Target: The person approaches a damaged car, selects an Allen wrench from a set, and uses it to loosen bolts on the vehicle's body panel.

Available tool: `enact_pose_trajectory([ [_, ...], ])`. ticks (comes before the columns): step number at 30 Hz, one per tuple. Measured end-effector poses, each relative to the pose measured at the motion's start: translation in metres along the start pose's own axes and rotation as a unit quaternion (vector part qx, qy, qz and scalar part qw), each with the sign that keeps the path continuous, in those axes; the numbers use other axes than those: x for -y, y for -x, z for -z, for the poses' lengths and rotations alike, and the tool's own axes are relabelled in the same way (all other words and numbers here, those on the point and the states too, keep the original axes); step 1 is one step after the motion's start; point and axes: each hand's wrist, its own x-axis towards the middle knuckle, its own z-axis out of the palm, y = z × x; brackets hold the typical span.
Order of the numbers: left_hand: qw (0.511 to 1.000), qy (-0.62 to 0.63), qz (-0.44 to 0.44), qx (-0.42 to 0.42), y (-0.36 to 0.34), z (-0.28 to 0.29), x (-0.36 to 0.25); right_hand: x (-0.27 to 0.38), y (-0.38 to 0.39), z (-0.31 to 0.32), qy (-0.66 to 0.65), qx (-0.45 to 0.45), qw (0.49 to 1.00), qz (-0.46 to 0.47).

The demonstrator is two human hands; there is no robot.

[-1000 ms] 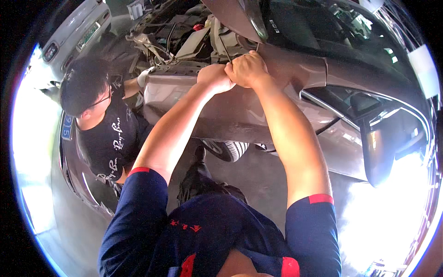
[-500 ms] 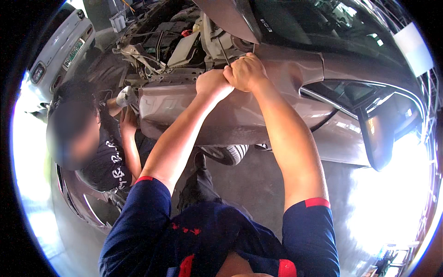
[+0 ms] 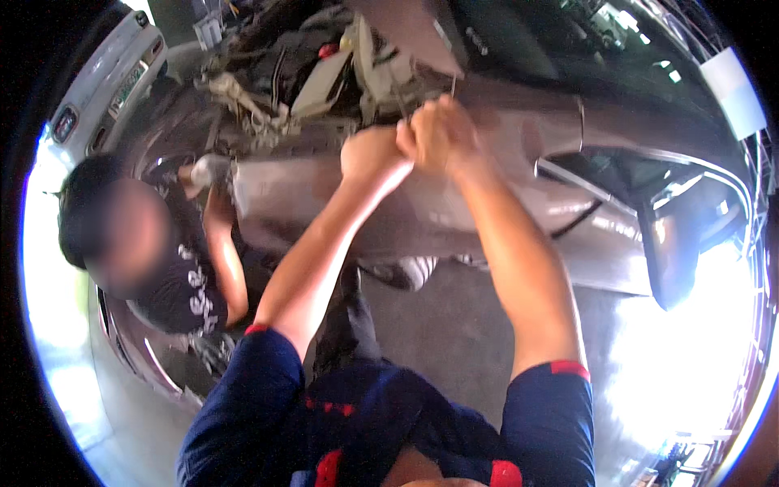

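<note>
My two hands are close together at the top edge of a brown car's front fender [image 3: 300,203], both closed. My left hand [image 3: 375,152] is a fist with fingers curled toward the fender's edge. My right hand [image 3: 438,131], a little higher and smeared by motion, is wrapped at the lower end of a thin dark rod [image 3: 400,99] that rises into the engine bay [image 3: 320,85]. What lies inside my left fist is hidden; it sits against the right hand's fingertips, in line with the rod.
At left a co-worker in a dark printed T-shirt [image 3: 178,300] leans at the car's front, a gloved hand [image 3: 209,172] at the fender's end. A white car [image 3: 105,81] stands beyond. At right is the side mirror [image 3: 669,252]; above, the windscreen [image 3: 568,57] and a raised panel [image 3: 410,32].
My hands stay at the fender's edge, with slight shifts and more blur. The co-worker's head has moved left and lower, and a bare arm now shows bent beside the fender's front.
</note>
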Motion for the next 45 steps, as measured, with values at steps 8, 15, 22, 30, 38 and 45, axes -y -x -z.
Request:
enact_pose_trajectory([
  [8,1.0,0.024,-0.007,0.001,-0.008,-0.002,-0.001,-0.01,0.0,0.0,0.007,-0.009,1.0,0.016],
  [15,0.999,-0.002,-0.009,-0.033,-0.003,0.002,-0.003,-0.012,0.002,-0.005,-0.017,-0.015,0.999,0.03],
  [22,1.0,0.001,0.002,0.004,-0.006,-0.003,-0.005,-0.015,0.004,0.008,-0.045,-0.016,0.997,0.054],
  [30,0.999,-0.016,-0.002,0.052,-0.012,0.003,-0.003,-0.031,0.018,0.058,-0.39,-0.123,0.908,0.086],
  [38,0.999,0.04,0.012,0.032,-0.016,0.011,-0.009,-0.199,0.02,0.187,-0.483,0.101,0.864,-0.105],
  [45,0.976,0.213,-0.019,0.049,-0.044,0.02,-0.041,-0.245,-0.036,0.172,-0.409,0.299,0.861,-0.036],
])
